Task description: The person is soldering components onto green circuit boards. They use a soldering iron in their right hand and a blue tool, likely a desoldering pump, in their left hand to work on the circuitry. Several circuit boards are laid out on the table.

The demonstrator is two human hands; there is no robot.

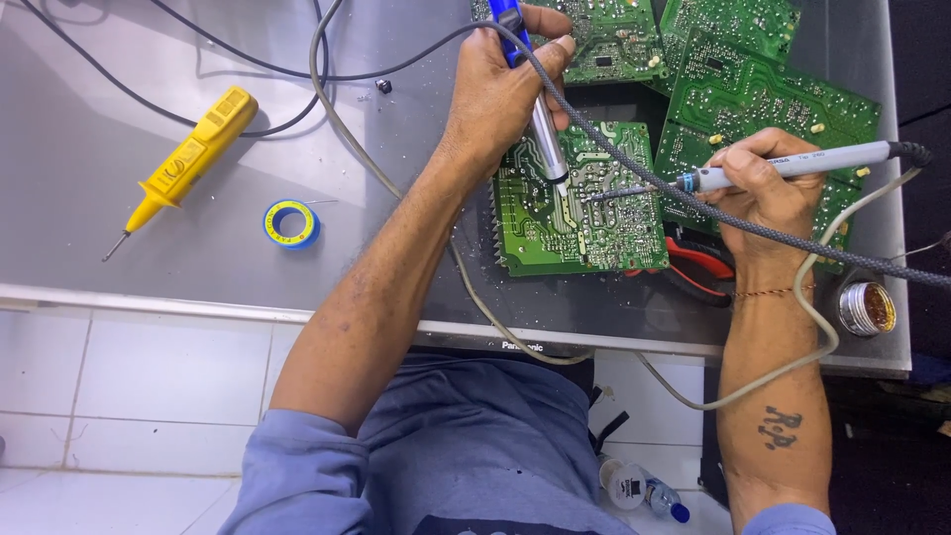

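while left hand [500, 94] fingers clench metal-barrelled tool [545, 134], right hand [763, 188] fingers grip grey soldering iron [792, 163] over green circuit board [580, 203].

Your green circuit board [580, 203] lies flat, solder side up. Over it, your blue-handled desoldering pump [540, 119] stands nearly upright, tip on the board, and your grey soldering iron [773, 166] reaches in from the board's right, its tip meeting the pump's.

Tester [188, 159]: yellow, lying to your left.
Tape [291, 224]: blue-yellow roll beside it.
Tin [867, 308]: open, to your right.
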